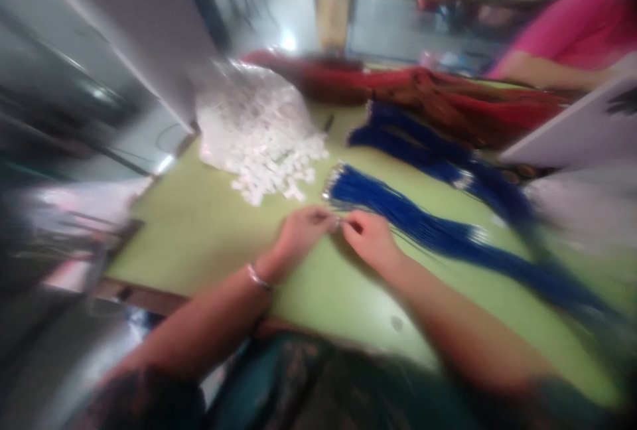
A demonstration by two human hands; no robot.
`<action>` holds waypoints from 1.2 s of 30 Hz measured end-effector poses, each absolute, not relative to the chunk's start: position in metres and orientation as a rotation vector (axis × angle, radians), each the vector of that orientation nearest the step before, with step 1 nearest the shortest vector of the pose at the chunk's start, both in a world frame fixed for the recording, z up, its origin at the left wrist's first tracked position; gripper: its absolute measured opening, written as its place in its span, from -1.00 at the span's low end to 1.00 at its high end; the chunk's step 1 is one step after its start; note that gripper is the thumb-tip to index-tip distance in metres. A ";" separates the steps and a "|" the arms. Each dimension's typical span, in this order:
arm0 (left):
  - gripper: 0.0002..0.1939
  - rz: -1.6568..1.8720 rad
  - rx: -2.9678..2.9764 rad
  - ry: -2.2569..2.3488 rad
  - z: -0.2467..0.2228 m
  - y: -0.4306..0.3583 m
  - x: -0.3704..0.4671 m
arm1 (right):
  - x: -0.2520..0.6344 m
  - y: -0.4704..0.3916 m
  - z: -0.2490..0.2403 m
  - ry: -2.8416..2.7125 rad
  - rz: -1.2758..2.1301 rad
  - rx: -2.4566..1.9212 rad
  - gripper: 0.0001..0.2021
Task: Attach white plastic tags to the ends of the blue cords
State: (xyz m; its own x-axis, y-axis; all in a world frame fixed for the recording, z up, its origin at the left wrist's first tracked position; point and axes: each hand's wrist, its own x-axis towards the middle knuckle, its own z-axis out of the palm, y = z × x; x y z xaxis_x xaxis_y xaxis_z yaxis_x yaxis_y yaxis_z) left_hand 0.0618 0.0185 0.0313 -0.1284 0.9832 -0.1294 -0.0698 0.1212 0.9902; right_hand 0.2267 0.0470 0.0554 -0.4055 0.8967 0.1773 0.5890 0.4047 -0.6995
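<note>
My left hand (304,229), with a bracelet at the wrist, is closed in a pinch above the green tabletop. Facing it, my right hand (371,236) is pinched too, and the fingertips nearly meet. A tiny pale piece (338,221) shows between them, too blurred to name. Just behind my hands lies a bundle of blue wires (398,204), with metallic-looking ends at its left and the rest trailing right. Beyond my left hand, small white plastic pieces (276,168) spill in a heap from a clear plastic bag (249,95).
More blue wire bundles (423,151) lie farther back. Behind them stretch red and brown bundles (423,88). A person in a pink sleeve (562,35) sits across at the right. A grey upright panel (119,12) borders the table (174,237) at the left.
</note>
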 end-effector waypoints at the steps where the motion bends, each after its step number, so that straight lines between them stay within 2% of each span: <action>1: -0.89 1.243 0.993 1.337 0.031 0.017 0.061 | 0.227 0.048 0.054 -2.137 0.765 -1.253 -0.86; 10: -0.91 1.012 1.208 1.334 0.022 0.016 0.053 | 0.227 0.041 0.052 -2.322 0.818 -1.205 -0.76; 14: -0.88 0.748 1.474 1.350 0.031 0.017 0.044 | 0.230 0.046 0.062 -2.500 0.912 -1.197 -0.81; 17: -0.89 0.556 1.733 1.185 0.045 0.016 0.037 | 0.225 0.060 0.064 -2.543 0.691 -1.117 -0.88; 19: -0.92 0.523 1.848 1.119 0.053 0.017 0.033 | 0.218 0.068 0.059 -2.535 0.475 -1.117 -0.83; 24: -0.82 0.830 1.906 1.782 0.053 0.037 0.011 | 0.203 0.071 0.041 -2.630 0.163 -1.249 -0.83; 26: -0.72 0.856 1.987 1.872 0.045 0.048 0.000 | 0.202 0.068 0.039 -2.640 0.108 -1.254 -0.83; 28: -0.68 0.758 2.058 1.847 0.037 0.055 -0.007 | 0.205 0.066 0.038 -2.620 0.146 -1.236 -0.83; 31: -0.75 0.684 2.089 1.877 0.032 0.059 -0.009 | 0.209 0.064 0.040 -2.485 0.407 -1.228 -0.84; 36: -0.77 0.985 1.943 1.739 0.036 0.048 0.009 | 0.213 0.062 0.047 -2.020 0.824 -1.328 -0.87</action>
